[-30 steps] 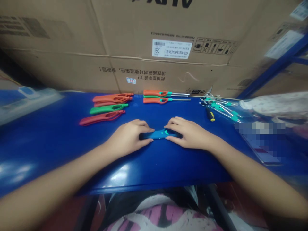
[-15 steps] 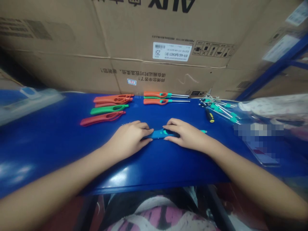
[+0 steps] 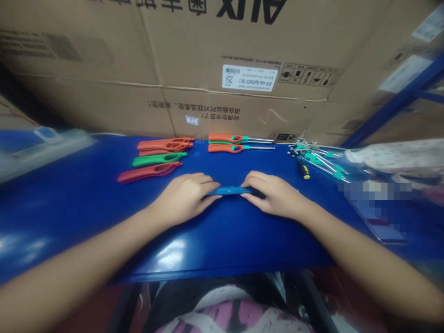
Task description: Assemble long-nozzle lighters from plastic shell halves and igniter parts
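A blue lighter body (image 3: 231, 190) lies across the blue table (image 3: 86, 208) between my hands, seen edge-on. My left hand (image 3: 185, 196) grips its left end with curled fingers. My right hand (image 3: 274, 194) is closed over its right end, fingers pressed down on it. Most of the piece is hidden under both hands.
Red, orange and green lighter shells (image 3: 156, 159) lie at the back left. Two orange lighters with metal tubes (image 3: 239, 143) sit at the back centre. A yellow-handled screwdriver (image 3: 304, 169) and teal-tipped metal tubes (image 3: 321, 157) lie at the right. A big cardboard box (image 3: 222, 64) stands behind.
The blue lighter body has turned onto its edge; its teal part no longer shows. Both hands stay on its ends, pressed closer around it.
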{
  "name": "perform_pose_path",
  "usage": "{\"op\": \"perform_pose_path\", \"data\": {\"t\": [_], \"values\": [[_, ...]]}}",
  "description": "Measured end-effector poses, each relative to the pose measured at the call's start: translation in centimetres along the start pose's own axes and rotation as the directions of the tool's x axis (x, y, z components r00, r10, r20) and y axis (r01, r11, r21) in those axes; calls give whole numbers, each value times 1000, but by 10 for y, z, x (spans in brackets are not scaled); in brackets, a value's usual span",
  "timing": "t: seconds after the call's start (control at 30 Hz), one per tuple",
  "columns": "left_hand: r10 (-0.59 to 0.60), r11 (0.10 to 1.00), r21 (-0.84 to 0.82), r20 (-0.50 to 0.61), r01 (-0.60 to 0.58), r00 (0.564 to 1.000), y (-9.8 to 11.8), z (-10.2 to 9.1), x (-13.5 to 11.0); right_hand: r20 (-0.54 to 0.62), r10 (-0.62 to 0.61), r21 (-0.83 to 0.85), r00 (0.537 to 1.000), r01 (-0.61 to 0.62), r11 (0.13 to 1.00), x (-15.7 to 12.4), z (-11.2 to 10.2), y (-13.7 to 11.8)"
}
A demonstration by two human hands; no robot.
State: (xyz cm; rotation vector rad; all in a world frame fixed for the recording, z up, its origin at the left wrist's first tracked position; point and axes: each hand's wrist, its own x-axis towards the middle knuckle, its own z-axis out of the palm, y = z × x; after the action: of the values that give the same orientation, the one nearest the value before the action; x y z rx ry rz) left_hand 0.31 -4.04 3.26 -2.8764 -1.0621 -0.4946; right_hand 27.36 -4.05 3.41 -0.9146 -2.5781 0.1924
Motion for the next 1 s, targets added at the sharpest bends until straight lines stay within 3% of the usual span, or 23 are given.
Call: {"op": "perform_pose_path", "data": {"t": [0.2,0.4,0.5,0.67,0.87,1.0], "values": [[13,997,-81,25,-11,1000,2,3,0,25,-14,-152,1000,18,988,-2,4,-1],[-40,996,-80,-4,40,999,-2,0,1,-113,59,78,992,-51,996,2,-1,8],[-47,997,-67,-49,44,998,-5,-3,1,-138,58,8,989,-57,998,2,-8,15],[-30,998,-50,-65,27,997,-6,-5,1,-128,6,-105,992,-20,994,-1,-13,19],[-40,999,-26,-68,38,997,-4,-4,0,-93,43,-174,995,-59,983,0,-13,16],[-37,999,-37,-61,34,997,2,-4,0,-29,-33,-145,999,28,989,2,-11,7]]}}
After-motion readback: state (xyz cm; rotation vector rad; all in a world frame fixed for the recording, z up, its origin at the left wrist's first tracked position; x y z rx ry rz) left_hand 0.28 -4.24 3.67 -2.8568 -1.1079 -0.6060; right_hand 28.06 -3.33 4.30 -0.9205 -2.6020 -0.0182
